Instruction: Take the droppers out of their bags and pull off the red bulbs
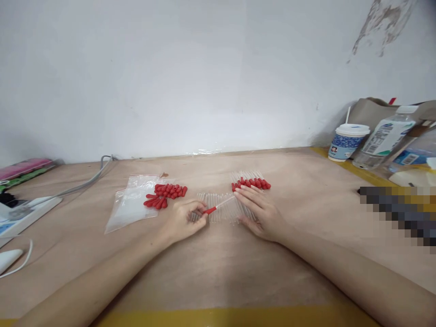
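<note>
Pinched between the thumb and fingers of my left hand (189,219) is a glass dropper (225,201) by its red rubber bulb. Its clear tube slants up to the right, its end by the fingertips of my right hand (259,211). That hand is spread, thumb apart from the outstretched fingers, over the right part of a row of bare glass tubes (221,213). Just beyond its fingers lie several droppers with red bulbs (254,182). Left of my left hand sits a pile of loose red rubber bulbs (170,190), partly on a clear zip bag (131,206).
A paper cup with straw (348,141) and a plastic bottle (384,138) stand at the back right. At the left edge are a power strip (34,211) with a grey cable (81,178) and a pink package (25,169). A wall (190,81) closes off the far side.
</note>
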The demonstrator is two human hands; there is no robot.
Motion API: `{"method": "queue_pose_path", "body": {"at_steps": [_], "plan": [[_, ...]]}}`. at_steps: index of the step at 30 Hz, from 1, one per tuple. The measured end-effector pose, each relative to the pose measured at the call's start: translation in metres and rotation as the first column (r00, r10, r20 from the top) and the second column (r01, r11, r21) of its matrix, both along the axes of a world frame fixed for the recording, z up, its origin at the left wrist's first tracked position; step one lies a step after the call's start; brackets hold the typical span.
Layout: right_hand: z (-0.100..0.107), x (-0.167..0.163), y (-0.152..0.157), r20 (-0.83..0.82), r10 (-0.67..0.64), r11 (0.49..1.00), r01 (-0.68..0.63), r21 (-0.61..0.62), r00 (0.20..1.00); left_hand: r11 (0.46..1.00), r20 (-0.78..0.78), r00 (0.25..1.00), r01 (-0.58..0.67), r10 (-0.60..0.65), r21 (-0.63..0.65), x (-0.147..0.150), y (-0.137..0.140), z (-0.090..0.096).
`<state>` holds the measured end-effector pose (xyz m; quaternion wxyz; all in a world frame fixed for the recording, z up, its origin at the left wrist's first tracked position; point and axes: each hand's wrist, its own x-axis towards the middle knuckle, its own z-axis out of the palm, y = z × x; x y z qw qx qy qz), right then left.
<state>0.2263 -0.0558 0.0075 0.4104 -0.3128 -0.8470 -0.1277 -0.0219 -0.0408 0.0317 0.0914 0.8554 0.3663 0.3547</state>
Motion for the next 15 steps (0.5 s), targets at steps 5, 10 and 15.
{"method": "queue_pose_path", "body": {"at_steps": [5, 10, 15], "plan": [[-0.003, -0.015, -0.002, 0.132, 0.055, 0.998, -0.053, -0.018, 0.99, 0.95, -0.017, 0.995, 0.096, -0.095, 0.296, -0.005, -0.01, -0.022], [-0.01, -0.02, 0.0, 0.121, 0.042, 0.999, -0.038, -0.038, 0.992, 0.925, -0.041, 0.989, 0.15, -0.144, 0.349, -0.002, -0.012, -0.03], [-0.013, -0.022, 0.001, 0.088, 0.071, 0.996, -0.067, -0.054, 0.994, 0.953, -0.081, 0.995, 0.084, -0.063, 0.29, 0.01, -0.014, -0.022]]}}
